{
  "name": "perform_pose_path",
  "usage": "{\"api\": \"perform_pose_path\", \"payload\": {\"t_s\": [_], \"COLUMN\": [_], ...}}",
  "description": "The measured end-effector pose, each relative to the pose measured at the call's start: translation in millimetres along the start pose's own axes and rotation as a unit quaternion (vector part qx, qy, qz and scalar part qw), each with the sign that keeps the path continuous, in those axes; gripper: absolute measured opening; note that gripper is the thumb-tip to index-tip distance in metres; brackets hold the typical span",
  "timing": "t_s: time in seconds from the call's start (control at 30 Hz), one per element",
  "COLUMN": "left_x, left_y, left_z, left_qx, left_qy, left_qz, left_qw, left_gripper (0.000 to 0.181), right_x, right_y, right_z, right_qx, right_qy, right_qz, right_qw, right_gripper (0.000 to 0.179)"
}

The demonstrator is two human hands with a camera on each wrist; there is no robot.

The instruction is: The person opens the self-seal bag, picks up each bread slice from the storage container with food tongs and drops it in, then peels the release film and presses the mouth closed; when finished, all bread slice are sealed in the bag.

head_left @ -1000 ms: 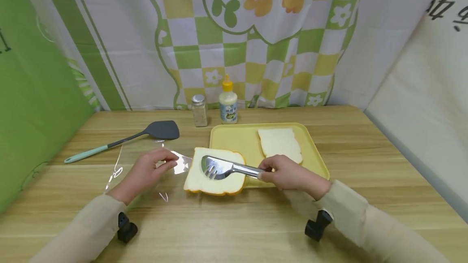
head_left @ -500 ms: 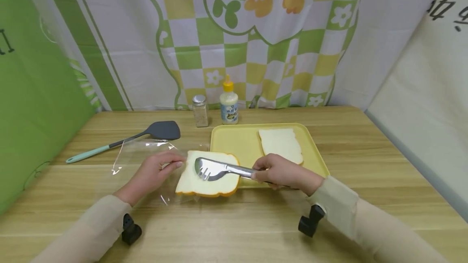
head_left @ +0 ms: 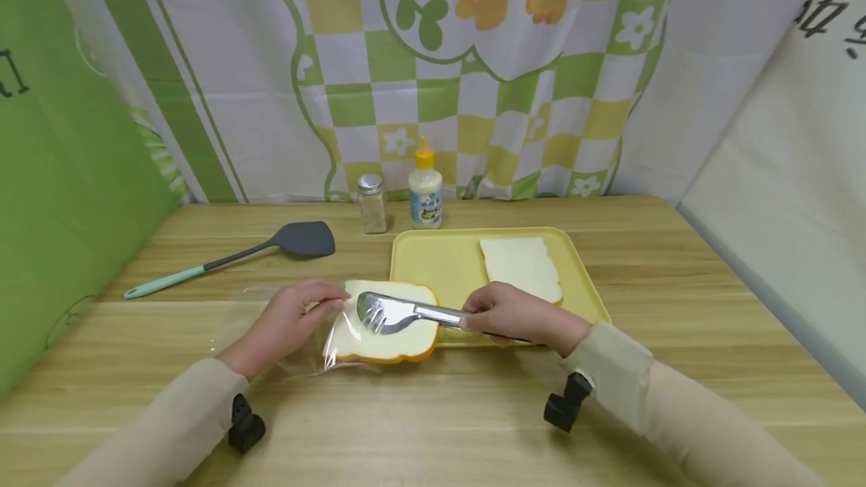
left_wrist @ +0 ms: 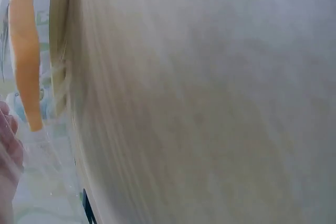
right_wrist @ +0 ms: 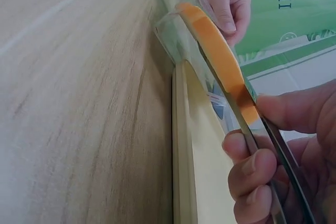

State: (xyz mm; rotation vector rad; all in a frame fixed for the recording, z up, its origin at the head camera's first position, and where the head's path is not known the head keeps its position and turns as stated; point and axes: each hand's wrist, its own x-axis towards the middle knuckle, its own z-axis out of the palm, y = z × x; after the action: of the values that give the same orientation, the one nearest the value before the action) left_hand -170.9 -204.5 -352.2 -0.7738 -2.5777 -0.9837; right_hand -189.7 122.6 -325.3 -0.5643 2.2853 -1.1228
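My right hand (head_left: 510, 314) grips metal tongs (head_left: 389, 313) closed on a bread slice (head_left: 406, 346). In the right wrist view the slice's orange crust (right_wrist: 218, 51) shows edge-on between the tong arms, raised above the tray. My left hand (head_left: 291, 322) pinches the edge of a clear plastic bag (head_left: 298, 363) at its mouth. The slice's left end is inside the bag, with the film lying over its left corner. A second bread slice (head_left: 521, 267) lies flat on the right part of the yellow tray (head_left: 436, 250).
A spatula (head_left: 304, 239) with a mint handle lies at the back left. Behind the tray stand a shaker jar (head_left: 372, 205) and a squeeze bottle (head_left: 425, 194) with a yellow cap. A patterned curtain (head_left: 473, 96) hangs beyond the wooden table (head_left: 433, 419).
The right hand has moved left with the tongs and slice, off the tray's left side. The left hand has moved slightly right, drawing the bag's mouth over the slice's left end.
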Motion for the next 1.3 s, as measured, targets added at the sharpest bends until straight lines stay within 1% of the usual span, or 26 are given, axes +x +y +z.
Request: {"api": "perform_pose_path", "payload": {"t_s": [0.03, 0.17, 0.27, 0.43, 0.53, 0.67, 0.83, 1.03, 1.13, 1.23, 1.3], "left_x": [0.0, 0.0, -0.4, -0.7, -0.9, 0.0, -0.2, 0.2, 0.8, 1.1, 0.8], "left_y": [0.9, 1.2, -0.3, -1.9, -2.3, -2.5, -1.0, 0.6, 0.9, 0.3, 0.9], "left_z": [-0.3, 0.4, 1.7, 2.4, 1.8, 1.9, 3.1, 4.4, 5.5, 6.2, 5.7], "left_qx": [-0.003, -0.007, -0.006, 0.006, 0.003, -0.003, -0.007, -0.025, -0.029, -0.030, -0.024], "left_qy": [-0.002, 0.002, 0.008, 0.012, 0.007, 0.008, 0.015, 0.023, 0.025, 0.034, 0.043], "left_qz": [-0.006, -0.007, -0.003, -0.007, -0.016, -0.023, -0.018, -0.010, -0.001, 0.006, 0.007], "left_qw": [1.0000, 0.9999, 0.9999, 0.9999, 0.9998, 0.9997, 0.9997, 0.9994, 0.9993, 0.9990, 0.9988], "left_gripper": [0.013, 0.013, 0.013, 0.012, 0.013, 0.013, 0.013, 0.011, 0.012, 0.012, 0.012], "right_x": [0.8, 3.5, 3.6, 2.8, 2.4, 3.0, 5.2, 9.7, 12.3, 14.3, 14.8], "right_y": [-1.2, -3.3, -3.2, -2.4, -2.9, -4.2, -3.0, -3.6, -5.6, -7.6, -7.6], "right_z": [0.6, 1.4, 1.2, 1.8, 4.8, 9.9, 13.9, 17.3, 17.9, 17.2, 15.3], "right_qx": [-0.001, -0.001, 0.012, 0.032, 0.030, 0.018, 0.020, 0.020, 0.020, 0.021, 0.012], "right_qy": [0.000, 0.007, 0.008, 0.014, 0.007, -0.004, 0.003, -0.001, -0.002, -0.006, 0.003], "right_qz": [0.002, 0.011, 0.010, 0.005, 0.011, 0.012, 0.016, 0.012, 0.011, 0.006, -0.002], "right_qw": [1.0000, 0.9999, 0.9998, 0.9994, 0.9995, 0.9998, 0.9997, 0.9997, 0.9997, 0.9997, 0.9999], "right_gripper": [0.019, 0.020, 0.021, 0.022, 0.020, 0.019, 0.019, 0.019, 0.019, 0.020, 0.020]}}
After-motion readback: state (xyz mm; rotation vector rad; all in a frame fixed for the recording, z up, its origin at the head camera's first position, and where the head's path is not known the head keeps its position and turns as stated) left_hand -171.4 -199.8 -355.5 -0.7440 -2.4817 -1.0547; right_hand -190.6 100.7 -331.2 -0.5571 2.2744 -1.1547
